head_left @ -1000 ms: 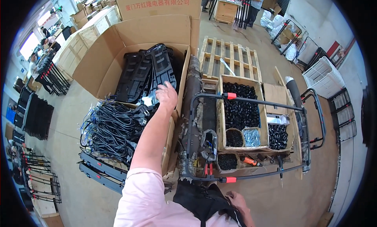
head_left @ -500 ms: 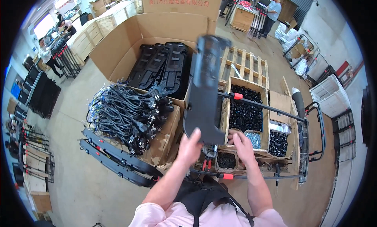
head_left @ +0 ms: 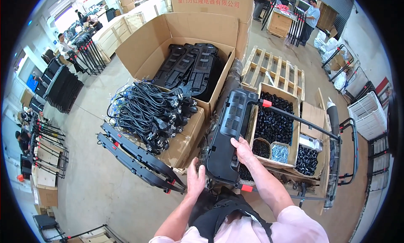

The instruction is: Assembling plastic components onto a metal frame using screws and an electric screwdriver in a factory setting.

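A long black plastic cover [head_left: 223, 148] with vented panels lies in front of me, against the black tube frame [head_left: 290, 116] with red clips. My right hand [head_left: 244, 152] grips the cover's right edge, its thumb side on the top face. Just off the cover's lower left edge is my left hand [head_left: 196, 180], holding nothing, with thumb and fingers apart. To the right, a wooden bin [head_left: 254, 138] holds many small black parts [head_left: 274, 119]. A box of silvery screws [head_left: 280, 153] and one of small dark pieces [head_left: 261, 148] stand inside it.
Bundled black power cords [head_left: 145, 112] are heaped on a cardboard box [head_left: 181, 148] at left. Behind, a large open carton [head_left: 141, 47] contains more black covers [head_left: 200, 70]. Curved black assemblies [head_left: 139, 159] project at lower left. A wooden pallet [head_left: 273, 70] lies beyond; people work farther off.
The cover has come down from a raised, blurred position onto the frame. My left hand has let go of it, and my right hand has moved from the bin to its edge.
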The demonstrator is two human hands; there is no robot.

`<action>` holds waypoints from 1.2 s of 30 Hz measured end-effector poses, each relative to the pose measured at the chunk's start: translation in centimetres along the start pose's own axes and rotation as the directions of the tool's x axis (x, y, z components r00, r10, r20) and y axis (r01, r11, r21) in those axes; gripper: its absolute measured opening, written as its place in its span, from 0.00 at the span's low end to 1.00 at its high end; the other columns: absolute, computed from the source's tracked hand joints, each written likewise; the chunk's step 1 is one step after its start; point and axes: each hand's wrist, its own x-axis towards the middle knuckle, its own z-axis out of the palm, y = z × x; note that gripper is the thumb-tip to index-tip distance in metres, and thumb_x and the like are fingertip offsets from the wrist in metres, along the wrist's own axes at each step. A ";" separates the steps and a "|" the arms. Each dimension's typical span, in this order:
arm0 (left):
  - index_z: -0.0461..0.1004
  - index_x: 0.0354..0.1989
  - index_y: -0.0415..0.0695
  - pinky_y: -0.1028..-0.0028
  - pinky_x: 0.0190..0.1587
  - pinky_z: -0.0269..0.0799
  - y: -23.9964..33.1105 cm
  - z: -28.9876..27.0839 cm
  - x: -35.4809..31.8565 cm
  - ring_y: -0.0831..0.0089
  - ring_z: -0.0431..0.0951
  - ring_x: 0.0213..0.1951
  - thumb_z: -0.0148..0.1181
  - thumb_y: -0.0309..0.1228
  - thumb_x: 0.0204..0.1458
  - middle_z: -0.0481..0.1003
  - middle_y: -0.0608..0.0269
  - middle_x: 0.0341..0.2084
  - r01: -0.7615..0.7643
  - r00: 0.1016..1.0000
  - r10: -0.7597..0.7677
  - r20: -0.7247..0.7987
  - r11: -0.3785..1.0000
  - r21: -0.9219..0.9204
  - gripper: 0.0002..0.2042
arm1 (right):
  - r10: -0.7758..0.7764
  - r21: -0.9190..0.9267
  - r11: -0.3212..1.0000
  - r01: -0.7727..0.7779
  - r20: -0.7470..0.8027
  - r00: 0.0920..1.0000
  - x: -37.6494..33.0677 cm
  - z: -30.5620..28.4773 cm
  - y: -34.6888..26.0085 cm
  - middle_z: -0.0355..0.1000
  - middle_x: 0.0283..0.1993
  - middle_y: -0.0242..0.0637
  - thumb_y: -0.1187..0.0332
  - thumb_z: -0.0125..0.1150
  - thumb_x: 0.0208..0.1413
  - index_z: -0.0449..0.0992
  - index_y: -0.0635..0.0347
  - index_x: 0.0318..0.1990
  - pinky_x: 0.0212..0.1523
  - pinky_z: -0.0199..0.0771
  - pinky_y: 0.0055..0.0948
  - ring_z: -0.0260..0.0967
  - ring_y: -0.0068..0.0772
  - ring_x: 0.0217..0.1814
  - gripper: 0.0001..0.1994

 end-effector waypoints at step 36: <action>0.81 0.50 0.44 0.55 0.58 0.75 5.7 25.0 3.1 0.52 0.80 0.53 0.61 0.30 0.59 0.81 0.52 0.46 -0.659 0.109 0.227 0.968 0.745 -0.100 0.12 | -0.262 -0.321 0.943 0.090 -0.547 0.795 -26.0 -13.0 -7.3 0.82 0.45 0.37 0.64 0.58 0.69 0.76 0.67 0.56 0.37 0.76 0.24 0.77 0.22 0.40 0.16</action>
